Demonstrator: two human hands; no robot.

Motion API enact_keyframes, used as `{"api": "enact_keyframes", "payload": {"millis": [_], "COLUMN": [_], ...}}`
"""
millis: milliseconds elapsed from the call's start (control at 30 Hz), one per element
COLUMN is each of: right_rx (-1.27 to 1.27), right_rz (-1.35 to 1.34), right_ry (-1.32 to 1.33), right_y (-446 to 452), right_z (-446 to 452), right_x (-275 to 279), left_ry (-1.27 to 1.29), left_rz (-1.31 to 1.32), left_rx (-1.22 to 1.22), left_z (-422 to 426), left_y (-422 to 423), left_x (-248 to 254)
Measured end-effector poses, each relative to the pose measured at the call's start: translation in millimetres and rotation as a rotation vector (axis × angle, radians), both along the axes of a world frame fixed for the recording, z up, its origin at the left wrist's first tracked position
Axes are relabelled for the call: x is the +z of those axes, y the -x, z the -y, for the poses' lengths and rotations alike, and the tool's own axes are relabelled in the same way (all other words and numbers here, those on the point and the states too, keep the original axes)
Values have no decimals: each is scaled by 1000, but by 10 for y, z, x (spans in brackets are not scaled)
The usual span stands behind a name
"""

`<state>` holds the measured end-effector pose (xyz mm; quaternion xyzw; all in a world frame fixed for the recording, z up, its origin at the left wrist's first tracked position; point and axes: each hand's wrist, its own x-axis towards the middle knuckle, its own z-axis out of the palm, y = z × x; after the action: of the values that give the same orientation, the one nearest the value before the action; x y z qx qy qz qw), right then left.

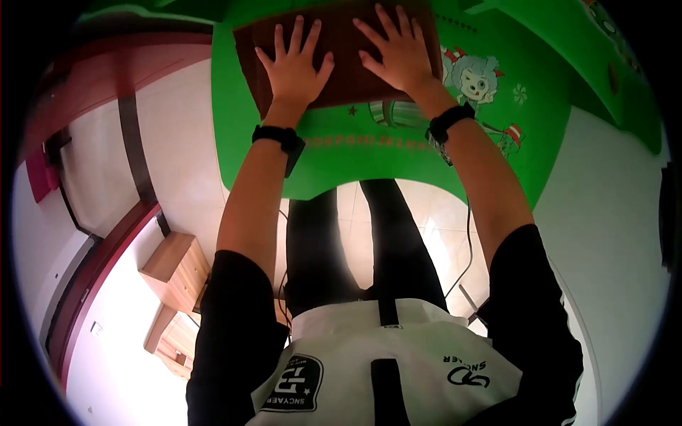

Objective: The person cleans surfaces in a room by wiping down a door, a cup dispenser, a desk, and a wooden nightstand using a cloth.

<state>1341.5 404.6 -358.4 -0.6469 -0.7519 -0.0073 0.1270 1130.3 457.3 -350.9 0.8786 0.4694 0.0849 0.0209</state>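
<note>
A flat dark brown sheet (pixel 341 71) lies on a green table (pixel 249 167) printed with letters and cartoon figures. My left hand (pixel 295 64) rests on the sheet's left part, palm down, its fingers spread. On the right part of the same sheet my right hand (pixel 401 57) lies flat, fingers apart. Neither hand grips anything. Each wrist wears a black strap with a small device. Part of the sheet is hidden beneath both hands.
The table's front edge curves inward above my legs (pixel 401 241). Thin dark cables hang near both legs. Wooden furniture (pixel 174 270) stands at the lower left, and a white wall (pixel 604 213) is on the right.
</note>
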Motion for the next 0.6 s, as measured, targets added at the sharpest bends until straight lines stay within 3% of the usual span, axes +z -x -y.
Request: {"api": "enact_keyframes", "payload": {"millis": [67,133,333,600], "right_rx": [13,-164,-315,-300], "right_rz": [-7,90,-24,-70], "right_ry": [-111,23,64,202], "right_y": [71,208,450,606], "right_z": [51,289,1023,2028], "right_x": [7,0,138,307], "left_ry": [-42,-29,12,168], "left_rz": [4,-2,-65,-75], "left_rx": [54,85,-22,-76], "left_z": [79,227,819,1801], "left_y": [21,37,94,309], "left_x": [22,-14,60,158]}}
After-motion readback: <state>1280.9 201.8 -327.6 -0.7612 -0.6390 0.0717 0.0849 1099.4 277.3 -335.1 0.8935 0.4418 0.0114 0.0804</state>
